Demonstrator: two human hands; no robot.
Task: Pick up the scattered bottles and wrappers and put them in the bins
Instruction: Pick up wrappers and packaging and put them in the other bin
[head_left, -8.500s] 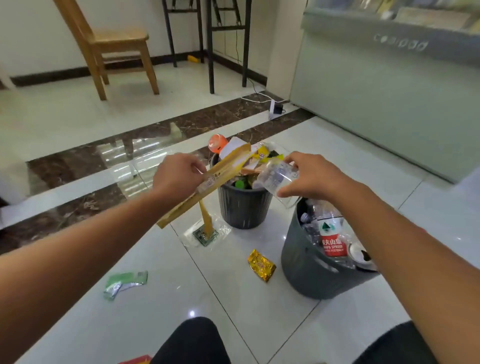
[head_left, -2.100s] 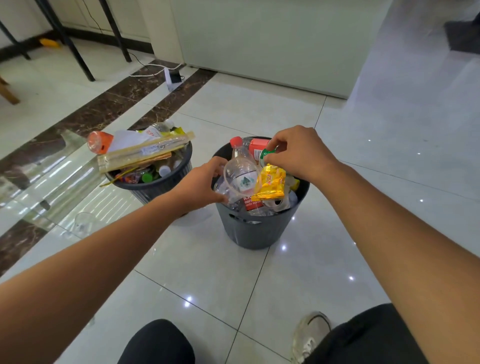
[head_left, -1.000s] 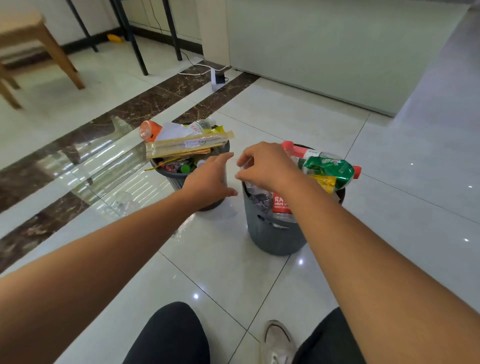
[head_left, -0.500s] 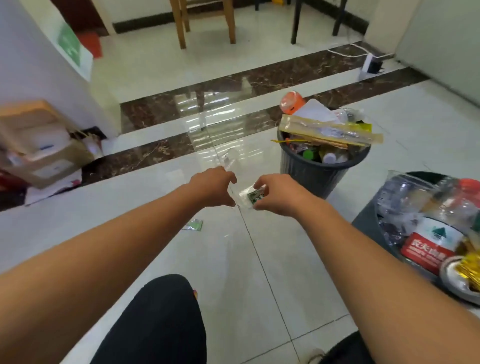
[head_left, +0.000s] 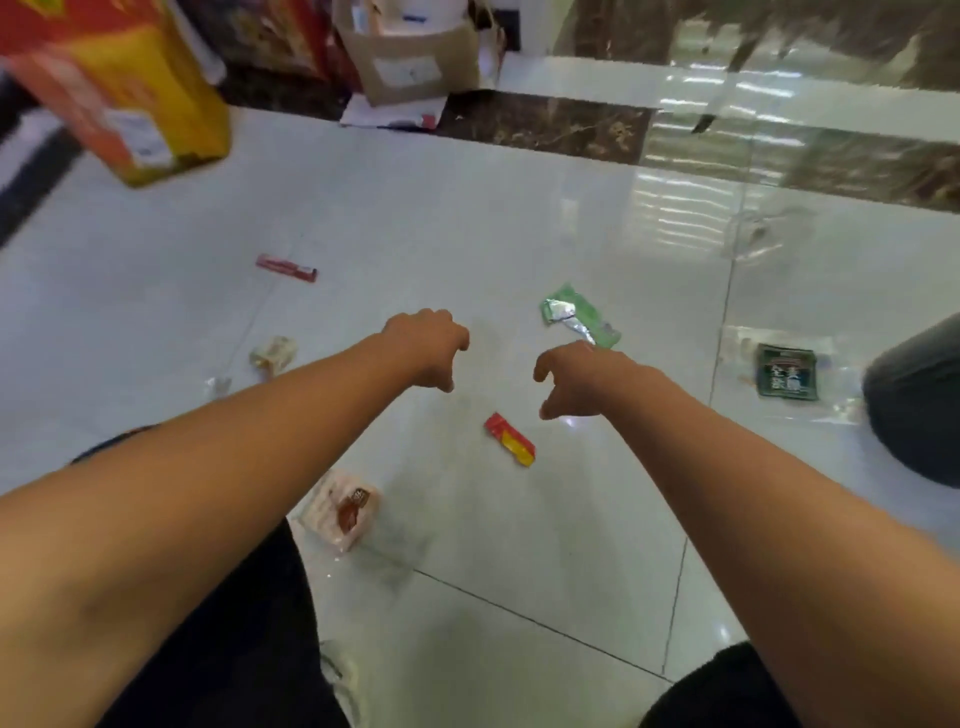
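Observation:
Several wrappers lie scattered on the white tiled floor. A red and yellow wrapper (head_left: 510, 439) lies just below my right hand (head_left: 569, 376), which hangs over the floor with loosely curled fingers and holds nothing. My left hand (head_left: 428, 353) hovers beside it, also empty with fingers loosely curled. A green and silver wrapper (head_left: 579, 314) lies just beyond my right hand. A clear packet with a dark green label (head_left: 787, 371) lies at the right, next to a dark grey bin (head_left: 917, 402) at the frame's edge. A pink packet (head_left: 343, 509) lies by my left forearm.
A thin red wrapper (head_left: 285, 267) and a small pale wrapper (head_left: 272, 353) lie to the left. A red and yellow carton (head_left: 119, 88) and a cardboard box (head_left: 415, 57) stand at the back. A clear plastic piece (head_left: 756, 236) lies far right. My knees fill the bottom.
My view has swung left from the bins to the littered floor. My right hand no longer touches the clear green-label packet, which lies on the floor at the right. Both hands are empty.

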